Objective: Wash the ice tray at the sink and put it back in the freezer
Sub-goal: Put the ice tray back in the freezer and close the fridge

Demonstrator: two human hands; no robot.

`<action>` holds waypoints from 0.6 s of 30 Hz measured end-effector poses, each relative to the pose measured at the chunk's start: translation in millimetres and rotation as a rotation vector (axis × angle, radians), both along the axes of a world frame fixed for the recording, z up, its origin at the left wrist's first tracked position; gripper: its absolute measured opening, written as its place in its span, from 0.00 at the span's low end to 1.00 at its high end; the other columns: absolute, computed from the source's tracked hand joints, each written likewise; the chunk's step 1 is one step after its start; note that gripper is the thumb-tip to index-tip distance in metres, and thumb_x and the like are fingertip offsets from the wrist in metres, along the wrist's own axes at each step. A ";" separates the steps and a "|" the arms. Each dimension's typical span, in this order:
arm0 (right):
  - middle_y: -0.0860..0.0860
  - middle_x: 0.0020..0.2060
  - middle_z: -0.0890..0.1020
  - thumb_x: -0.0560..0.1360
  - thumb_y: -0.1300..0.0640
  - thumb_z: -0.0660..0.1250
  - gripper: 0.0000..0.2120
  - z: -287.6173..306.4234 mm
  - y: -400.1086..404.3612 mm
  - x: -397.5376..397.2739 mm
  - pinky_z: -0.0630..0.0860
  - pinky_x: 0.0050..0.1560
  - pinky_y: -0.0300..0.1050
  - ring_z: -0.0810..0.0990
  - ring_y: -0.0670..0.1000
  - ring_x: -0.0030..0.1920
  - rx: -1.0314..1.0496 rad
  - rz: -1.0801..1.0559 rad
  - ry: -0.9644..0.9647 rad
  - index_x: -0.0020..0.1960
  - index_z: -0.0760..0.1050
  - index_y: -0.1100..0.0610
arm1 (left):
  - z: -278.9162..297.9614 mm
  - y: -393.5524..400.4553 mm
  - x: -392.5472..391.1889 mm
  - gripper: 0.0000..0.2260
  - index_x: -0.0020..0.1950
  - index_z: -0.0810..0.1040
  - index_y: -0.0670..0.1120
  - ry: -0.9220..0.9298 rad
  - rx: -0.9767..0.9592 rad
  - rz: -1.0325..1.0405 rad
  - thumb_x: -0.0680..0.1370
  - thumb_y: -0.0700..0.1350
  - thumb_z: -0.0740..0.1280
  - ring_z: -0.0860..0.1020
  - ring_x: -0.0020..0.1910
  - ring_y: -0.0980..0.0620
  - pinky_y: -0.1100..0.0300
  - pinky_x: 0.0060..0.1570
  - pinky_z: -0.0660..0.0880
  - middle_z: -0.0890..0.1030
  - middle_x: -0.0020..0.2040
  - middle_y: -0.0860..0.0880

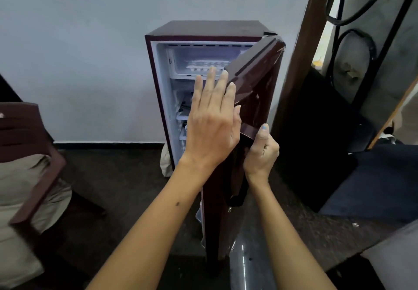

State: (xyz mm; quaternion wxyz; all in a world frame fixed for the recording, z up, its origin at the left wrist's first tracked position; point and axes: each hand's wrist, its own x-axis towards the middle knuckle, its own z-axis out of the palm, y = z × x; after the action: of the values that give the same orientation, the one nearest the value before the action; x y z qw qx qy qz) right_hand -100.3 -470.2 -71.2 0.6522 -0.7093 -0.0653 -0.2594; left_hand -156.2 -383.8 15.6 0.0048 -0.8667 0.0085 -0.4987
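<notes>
Fingers [212,81] of the left hand [211,126] were straight and slightly spread, held flat by the edge of the fridge door [255,99]; they looked to touch or nearly touch the door edge, contact unclear. Nothing was held in that hand. Right hand [262,151] gripped the dark door handle [243,176], fingers curled around it, thumb up along the door face.

Fridge [203,31] was a small maroon single-door unit against a pale wall, door partly open. Freezer compartment [203,61] at the top was visible, and a white ice tray [207,66] sat inside it, lying flat on the freezer floor, partly hidden behind the left fingertips and the door edge. Whether the cells held ice or water could not be told.

Task progress, as a judgement: tray was in the freezer and neither hand held it, so this was either the very start (door opening, tray not yet taken out) or the very end (tray returned, door closing). One frame could not settle which. No sink in view.

A chair [29,145] stood at left, a wooden door frame [300,63] at right.
</notes>
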 end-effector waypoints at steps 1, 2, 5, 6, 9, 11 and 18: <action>0.44 0.22 0.63 0.77 0.40 0.50 0.23 -1.4 12.0 -0.2 0.59 0.28 0.40 0.61 0.44 0.23 0.005 0.000 -0.003 0.27 0.57 0.51 | -0.3 12.6 1.0 0.18 0.64 0.74 0.35 0.019 0.034 0.012 0.78 0.43 0.59 0.65 0.72 0.39 0.44 0.73 0.56 0.72 0.68 0.38; 0.44 0.21 0.63 0.77 0.40 0.50 0.23 -2.7 23.9 -0.1 0.59 0.28 0.39 0.62 0.44 0.23 0.005 -0.002 -0.010 0.27 0.57 0.50 | -0.7 25.2 1.8 0.19 0.65 0.73 0.35 0.036 0.060 0.021 0.78 0.43 0.59 0.65 0.72 0.39 0.44 0.73 0.57 0.72 0.68 0.38; 0.45 0.21 0.65 0.76 0.39 0.52 0.24 -5.0 58.3 0.5 0.61 0.28 0.40 0.64 0.45 0.23 0.005 0.001 -0.014 0.27 0.59 0.51 | -1.1 63.7 4.8 0.20 0.67 0.72 0.36 0.059 0.110 0.051 0.77 0.43 0.59 0.68 0.70 0.40 0.46 0.73 0.57 0.74 0.67 0.39; 0.46 0.21 0.67 0.76 0.38 0.52 0.24 -5.2 69.2 0.8 0.63 0.29 0.40 0.66 0.45 0.23 0.005 0.005 -0.008 0.27 0.61 0.52 | -0.9 75.5 6.4 0.20 0.67 0.72 0.36 0.062 0.122 0.059 0.77 0.43 0.59 0.68 0.70 0.40 0.47 0.73 0.57 0.74 0.67 0.39; 0.44 0.22 0.70 0.75 0.38 0.54 0.21 -6.0 97.9 0.6 0.66 0.31 0.36 0.71 0.44 0.25 -0.003 0.021 -0.024 0.29 0.64 0.49 | -1.8 105.9 12.1 0.20 0.68 0.71 0.36 0.067 0.144 0.080 0.77 0.41 0.61 0.67 0.70 0.40 0.47 0.73 0.55 0.73 0.68 0.39; 0.44 0.23 0.72 0.74 0.36 0.55 0.20 -5.8 112.9 0.5 0.67 0.30 0.34 0.74 0.43 0.26 -0.020 0.051 -0.031 0.32 0.67 0.49 | -3.1 121.9 17.4 0.21 0.67 0.71 0.36 0.058 0.162 0.107 0.75 0.38 0.63 0.66 0.71 0.40 0.47 0.73 0.54 0.73 0.68 0.39; 0.52 0.29 0.79 0.73 0.31 0.53 0.29 -7.2 153.1 9.3 0.77 0.34 0.52 0.78 0.51 0.29 -0.196 0.185 0.018 0.43 0.69 0.58 | 0.2 164.2 34.9 0.24 0.68 0.70 0.34 0.078 0.182 0.105 0.72 0.33 0.54 0.67 0.70 0.39 0.47 0.72 0.55 0.72 0.68 0.37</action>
State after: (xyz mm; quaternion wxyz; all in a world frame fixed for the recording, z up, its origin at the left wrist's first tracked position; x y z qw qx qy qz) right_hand -90.9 -317.1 -78.3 0.6016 -0.7628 -0.1494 -0.1841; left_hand -121.3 -219.7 15.8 0.1093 -0.8808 0.0084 -0.4606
